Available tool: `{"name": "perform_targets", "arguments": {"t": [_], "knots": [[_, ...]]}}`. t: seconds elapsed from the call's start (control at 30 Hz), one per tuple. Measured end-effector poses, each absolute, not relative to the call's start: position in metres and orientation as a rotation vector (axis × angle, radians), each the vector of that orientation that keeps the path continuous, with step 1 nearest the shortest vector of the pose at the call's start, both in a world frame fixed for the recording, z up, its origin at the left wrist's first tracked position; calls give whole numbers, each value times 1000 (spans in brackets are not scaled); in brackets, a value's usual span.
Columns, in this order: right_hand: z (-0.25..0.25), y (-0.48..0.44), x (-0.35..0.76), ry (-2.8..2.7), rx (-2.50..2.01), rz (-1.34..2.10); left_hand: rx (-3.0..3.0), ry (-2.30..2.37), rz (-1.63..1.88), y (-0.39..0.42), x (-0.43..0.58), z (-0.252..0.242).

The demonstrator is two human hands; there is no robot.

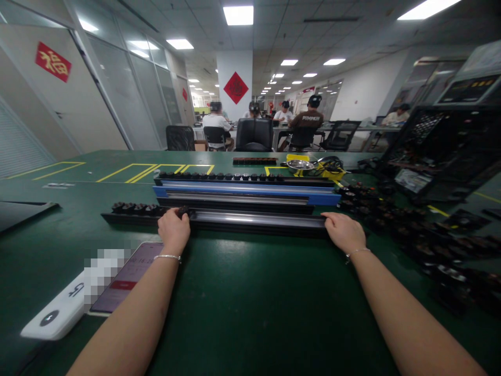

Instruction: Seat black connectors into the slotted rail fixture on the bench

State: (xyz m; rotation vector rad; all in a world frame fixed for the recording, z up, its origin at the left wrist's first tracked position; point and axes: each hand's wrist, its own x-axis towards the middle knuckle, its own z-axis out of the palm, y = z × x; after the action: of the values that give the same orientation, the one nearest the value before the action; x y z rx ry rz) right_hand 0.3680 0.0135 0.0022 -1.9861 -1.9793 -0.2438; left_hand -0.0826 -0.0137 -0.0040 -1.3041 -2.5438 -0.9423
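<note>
A long black rail (254, 220) with a shiny channel lies across the green table in front of me. Several small black parts (133, 208) sit in a row on its left end. My left hand (174, 230) is closed on a small black part (183, 211) at the end of that row, pressing it onto the rail. My right hand (344, 232) rests on the rail's right end, fingers curled over it. Behind it lie a blue rail (246, 191) and another black rail (242, 180) lined with the same parts.
A phone (129, 277) and a white device (58, 313) lie at my left forearm. Loose black parts (422, 235) are heaped at the right, with a black crate (442, 146) behind them. A metal bowl (299, 166) stands on a yellow tray. People sit at desks far back.
</note>
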Motion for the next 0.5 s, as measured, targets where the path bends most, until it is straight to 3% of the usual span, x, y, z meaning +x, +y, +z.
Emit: {"name": "perform_targets", "arguments": {"t": [0.5], "knots": [[3, 14, 368, -1987, -1988, -237, -1315, -2541, -965, -14, -79, -4]]}}
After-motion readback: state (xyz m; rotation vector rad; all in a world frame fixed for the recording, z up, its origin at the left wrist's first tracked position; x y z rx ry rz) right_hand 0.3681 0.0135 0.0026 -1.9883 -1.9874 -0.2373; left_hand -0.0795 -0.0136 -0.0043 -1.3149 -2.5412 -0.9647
